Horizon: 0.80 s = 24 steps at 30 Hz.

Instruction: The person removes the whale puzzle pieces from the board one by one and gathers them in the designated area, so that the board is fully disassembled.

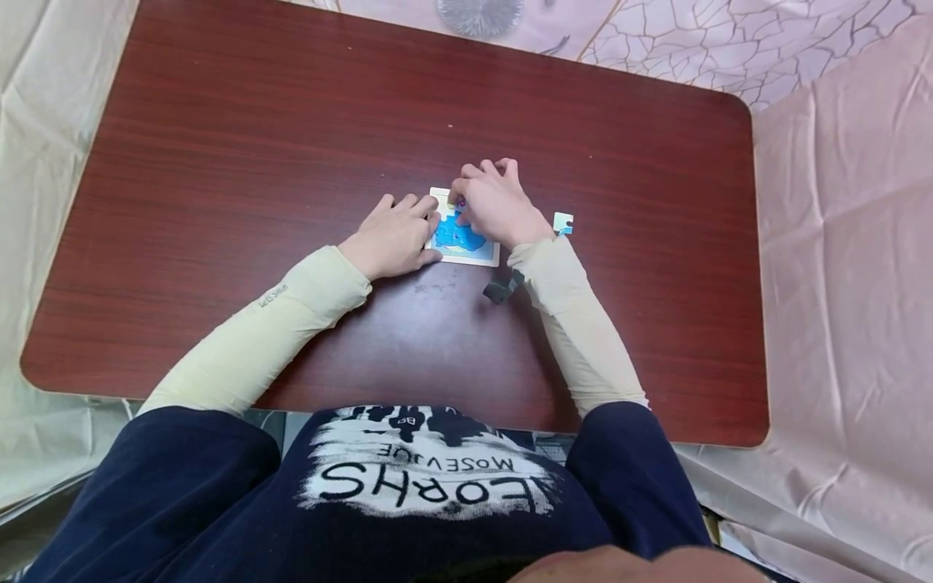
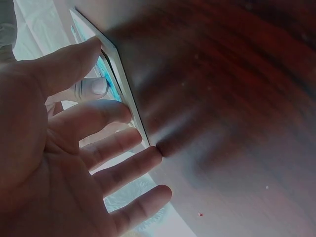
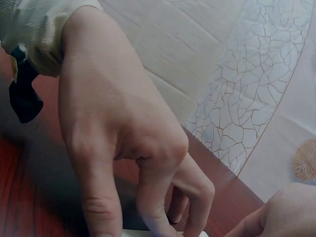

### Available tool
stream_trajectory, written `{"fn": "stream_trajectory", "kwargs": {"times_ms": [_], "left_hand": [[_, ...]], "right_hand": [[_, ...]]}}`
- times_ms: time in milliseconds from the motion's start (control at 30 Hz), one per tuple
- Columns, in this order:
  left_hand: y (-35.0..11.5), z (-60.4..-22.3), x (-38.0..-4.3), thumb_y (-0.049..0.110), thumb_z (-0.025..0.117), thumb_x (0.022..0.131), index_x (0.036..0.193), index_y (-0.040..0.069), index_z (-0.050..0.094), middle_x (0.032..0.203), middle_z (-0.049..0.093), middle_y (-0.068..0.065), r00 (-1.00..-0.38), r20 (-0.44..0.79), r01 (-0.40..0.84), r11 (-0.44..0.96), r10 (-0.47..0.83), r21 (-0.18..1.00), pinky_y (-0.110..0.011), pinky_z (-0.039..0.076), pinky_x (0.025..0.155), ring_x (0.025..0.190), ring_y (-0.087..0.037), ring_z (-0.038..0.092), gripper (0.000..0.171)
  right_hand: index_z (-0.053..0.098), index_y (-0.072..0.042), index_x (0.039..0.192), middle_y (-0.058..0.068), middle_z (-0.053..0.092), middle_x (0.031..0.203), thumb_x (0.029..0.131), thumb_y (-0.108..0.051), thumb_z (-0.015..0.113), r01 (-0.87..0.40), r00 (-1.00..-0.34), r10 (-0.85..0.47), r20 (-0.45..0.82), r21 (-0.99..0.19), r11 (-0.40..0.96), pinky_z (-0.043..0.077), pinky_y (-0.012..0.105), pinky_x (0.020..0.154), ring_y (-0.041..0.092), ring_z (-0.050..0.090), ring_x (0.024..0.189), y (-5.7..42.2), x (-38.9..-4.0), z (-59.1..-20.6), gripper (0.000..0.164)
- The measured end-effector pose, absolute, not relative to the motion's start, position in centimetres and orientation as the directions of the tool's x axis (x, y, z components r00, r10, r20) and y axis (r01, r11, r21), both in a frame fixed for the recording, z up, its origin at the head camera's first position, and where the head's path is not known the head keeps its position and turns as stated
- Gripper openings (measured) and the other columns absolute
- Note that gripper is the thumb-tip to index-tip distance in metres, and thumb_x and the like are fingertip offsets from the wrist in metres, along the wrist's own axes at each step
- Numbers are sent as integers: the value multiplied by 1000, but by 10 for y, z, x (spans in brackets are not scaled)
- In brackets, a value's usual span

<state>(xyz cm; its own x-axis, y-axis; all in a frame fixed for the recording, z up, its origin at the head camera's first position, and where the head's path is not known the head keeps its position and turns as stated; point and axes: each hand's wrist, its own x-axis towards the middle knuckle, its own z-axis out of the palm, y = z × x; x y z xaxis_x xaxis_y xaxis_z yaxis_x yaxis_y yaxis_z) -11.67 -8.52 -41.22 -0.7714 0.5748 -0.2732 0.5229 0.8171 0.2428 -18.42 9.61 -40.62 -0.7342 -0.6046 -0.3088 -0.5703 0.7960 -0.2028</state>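
Note:
A small square puzzle board (image 1: 466, 249) with a white border and a blue picture lies near the middle of the dark red table (image 1: 219, 202). My left hand (image 1: 428, 231) rests flat at the board's left edge, its fingers straight and touching the border (image 2: 124, 86). My right hand (image 1: 466, 190) sits on top of the board with its fingertips pointing down onto it, by a pink spot at the upper left. In the right wrist view the fingers (image 3: 148, 217) stand on the board's surface. Whether a piece lies under them is hidden.
One loose pale puzzle piece (image 1: 563, 223) lies on the table just right of my right wrist. A black strap end (image 1: 503, 287) hangs off that wrist. Pale cloths drape the sides, and a cracked-pattern floor (image 1: 729, 40) lies beyond the far edge.

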Motion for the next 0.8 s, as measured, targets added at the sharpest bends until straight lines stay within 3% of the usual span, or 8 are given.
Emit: {"fn": "stream_trajectory", "kwargs": {"times_ms": [233, 400, 533, 800], "left_hand": [[-84, -413, -116, 46, 61, 92, 133, 3, 55, 140, 40, -11, -769, -284, 523, 819, 572, 235, -50, 33, 88, 122, -32, 40, 59], [-83, -412, -117, 46, 61, 92, 133, 3, 56, 138, 41, -11, -767, -288, 525, 819, 573, 231, -50, 33, 88, 120, -32, 41, 60], [-83, -411, -118, 47, 62, 91, 132, 3, 57, 135, 42, -11, -766, -290, 526, 819, 574, 231, -50, 33, 87, 119, -32, 41, 60], [-83, -412, -119, 45, 62, 92, 130, 2, 57, 137, 41, -12, -760, -297, 529, 816, 578, 233, -51, 33, 89, 121, -33, 40, 59]], "right_hand": [[56, -21, 113, 5, 44, 113, 90, -20, 68, -528, -686, -580, -440, -248, 812, 18, 48, 98, 26, 35, 112, 95, -192, -407, 26], [52, -19, 109, 4, 41, 113, 89, -15, 69, -505, -666, -591, -455, -308, 807, 18, 46, 93, 26, 31, 109, 96, -195, -409, 27], [55, -19, 107, 1, 47, 111, 86, -13, 72, -492, -688, -599, -410, -344, 800, 15, 47, 96, 25, 33, 110, 97, -196, -411, 28], [61, -15, 121, 2, 54, 114, 86, -22, 74, -450, -755, -550, -356, -329, 830, 17, 45, 98, 24, 36, 110, 102, -190, -413, 38]]}}
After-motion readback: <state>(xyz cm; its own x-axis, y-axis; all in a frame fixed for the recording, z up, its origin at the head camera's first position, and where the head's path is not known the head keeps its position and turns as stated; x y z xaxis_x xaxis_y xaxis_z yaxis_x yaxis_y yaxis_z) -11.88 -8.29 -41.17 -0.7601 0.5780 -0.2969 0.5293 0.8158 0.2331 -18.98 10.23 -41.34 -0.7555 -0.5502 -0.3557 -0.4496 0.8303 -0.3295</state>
